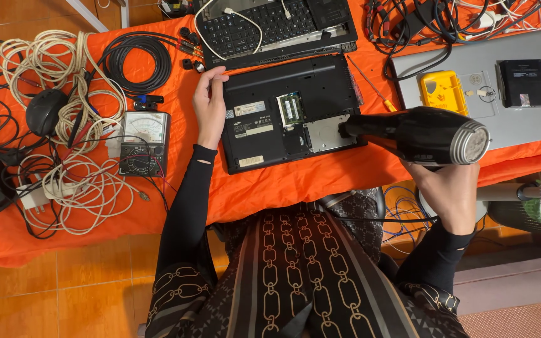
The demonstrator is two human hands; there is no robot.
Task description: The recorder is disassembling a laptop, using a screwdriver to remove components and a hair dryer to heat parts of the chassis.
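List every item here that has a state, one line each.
Black laptop: upside down, bottom bays uncovered.
Hair dryer: held, nozzle at open bay.
Right hand: gripping dryer handle.
Left hand: resting on laptop's edge.
Keyboard deck: detached, face up.
Silver laptop: closed.
Black cable: coiled.

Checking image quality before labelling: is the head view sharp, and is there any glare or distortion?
Head view: evenly lit and sharp; soft shadows; mild glare on the hair dryer grille in the right hand; the upturned laptop under the left hand is crisp; slight wide-angle bending at the edges.
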